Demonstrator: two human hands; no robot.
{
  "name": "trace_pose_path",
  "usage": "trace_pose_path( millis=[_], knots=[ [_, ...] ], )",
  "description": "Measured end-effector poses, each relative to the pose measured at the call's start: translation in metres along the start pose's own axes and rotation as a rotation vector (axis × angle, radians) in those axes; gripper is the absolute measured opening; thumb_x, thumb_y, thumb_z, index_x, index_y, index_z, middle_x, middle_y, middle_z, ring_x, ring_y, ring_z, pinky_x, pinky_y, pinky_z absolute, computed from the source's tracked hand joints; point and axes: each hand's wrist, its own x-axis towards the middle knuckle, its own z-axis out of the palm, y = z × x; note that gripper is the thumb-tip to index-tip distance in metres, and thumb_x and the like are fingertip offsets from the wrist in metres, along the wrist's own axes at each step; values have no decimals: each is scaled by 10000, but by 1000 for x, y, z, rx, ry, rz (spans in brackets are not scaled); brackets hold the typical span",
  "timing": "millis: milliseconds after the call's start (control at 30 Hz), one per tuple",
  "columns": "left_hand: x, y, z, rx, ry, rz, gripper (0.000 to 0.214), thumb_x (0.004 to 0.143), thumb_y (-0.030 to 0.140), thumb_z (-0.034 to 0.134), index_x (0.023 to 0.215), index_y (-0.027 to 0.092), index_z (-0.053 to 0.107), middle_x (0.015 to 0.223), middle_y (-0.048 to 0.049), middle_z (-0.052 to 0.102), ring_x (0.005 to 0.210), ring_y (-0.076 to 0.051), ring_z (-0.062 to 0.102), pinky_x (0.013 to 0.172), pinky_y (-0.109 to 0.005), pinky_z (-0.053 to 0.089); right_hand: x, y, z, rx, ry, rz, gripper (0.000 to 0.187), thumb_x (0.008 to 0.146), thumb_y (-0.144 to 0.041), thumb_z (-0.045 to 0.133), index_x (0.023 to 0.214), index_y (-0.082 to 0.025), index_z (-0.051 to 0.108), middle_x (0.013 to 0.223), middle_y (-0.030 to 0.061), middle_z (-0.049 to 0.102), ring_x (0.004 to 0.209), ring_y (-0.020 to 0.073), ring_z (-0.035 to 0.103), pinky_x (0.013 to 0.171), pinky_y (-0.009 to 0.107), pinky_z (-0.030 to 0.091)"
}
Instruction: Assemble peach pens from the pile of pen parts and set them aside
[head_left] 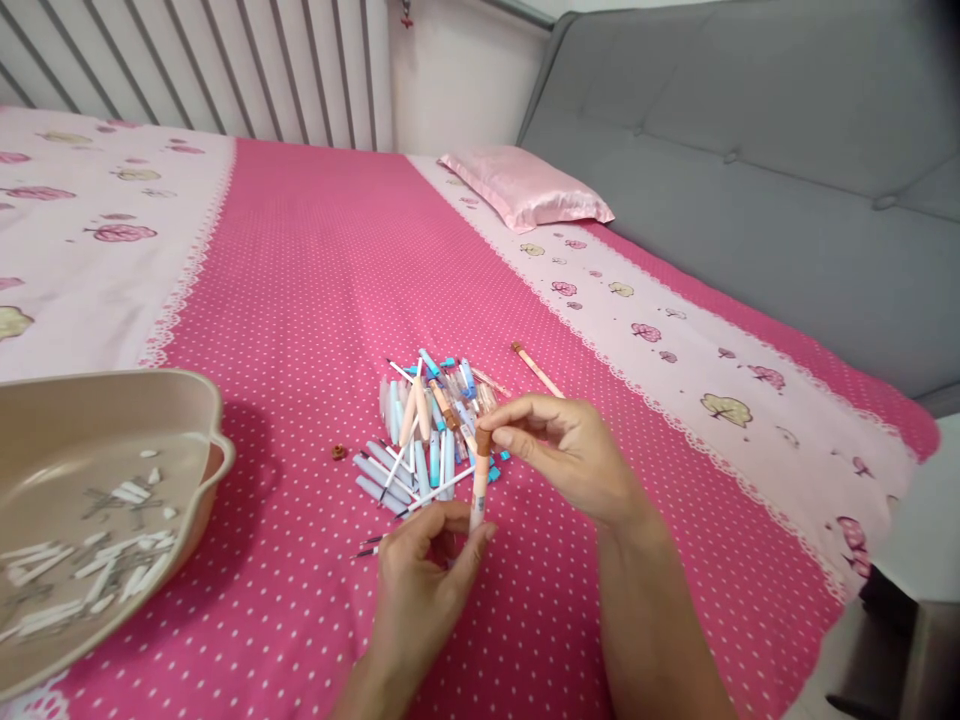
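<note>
Upright between my hands is a peach and white pen [479, 482] with a brown cap [484, 441]. My left hand [429, 570] grips its lower barrel between thumb and fingers. At the top, my right hand [566, 455] pinches the brown cap with thumb and forefinger. Just beyond lies a heap of pen parts [431, 425]: grey, blue and peach barrels, white refills with dark tips, and blue and brown caps. A peach pen with a brown end [537, 369] lies apart on the bedspread, behind my right hand. Left of the heap sits a small brown piece [339, 452].
A beige plastic basin [214, 400] stands at the left, with many short white and grey pieces inside. Everything rests on a pink dotted bedspread [315, 260]. A pink pillow [529, 188] lies at the back, against a grey padded headboard [735, 200]. A white radiator [210, 65] lines the wall.
</note>
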Motion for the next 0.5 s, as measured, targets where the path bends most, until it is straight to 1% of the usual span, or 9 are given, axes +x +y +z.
trace_pose_path(
  millis=[133,300,500],
  knots=[
    [-1,-1,0,-2,5,-9,165,790,339,611,778,179,651,631,-2,659,486,-96,486,472,-201,386,0,-1,0,-13,4,3,126,807,-218,609,908,-167,665,836,44,687,785,151,659,712,292,537],
    [-1,-7,-1,-24,20,-13,172,791,351,611,816,186,652,666,-7,672,494,-102,517,477,-207,405,0,-3,2,-14,42,-9,182,791,-194,627,973,-190,641,968,45,690,894,156,659,743,265,526],
    [-1,-9,0,-41,36,-2,186,782,360,620,815,181,656,660,-10,665,508,-110,536,474,-206,410,-1,-2,3,-60,38,7,201,803,-200,614,1001,-205,644,993,34,684,895,139,652,727,240,521]
  ],
)
